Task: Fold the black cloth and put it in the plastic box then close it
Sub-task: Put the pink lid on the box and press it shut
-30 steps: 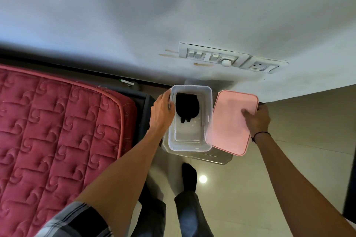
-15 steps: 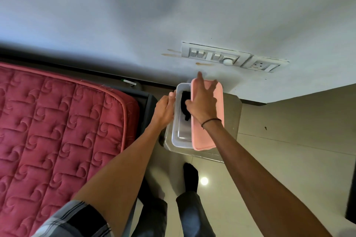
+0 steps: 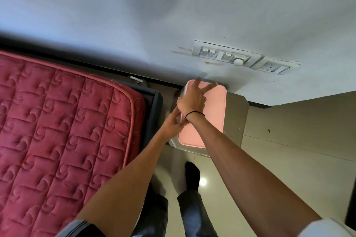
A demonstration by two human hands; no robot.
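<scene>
With the pink lid (image 3: pixel 210 113) covering the plastic box (image 3: pixel 174 143), right hand (image 3: pixel 192 100) fingers splayed atop it and left hand (image 3: pixel 173 124) fingers loosely apart beside it, only pressing shut seems left.

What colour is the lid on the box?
Plain pale pink lid, seen in the head view, with the right hand on it.
</scene>
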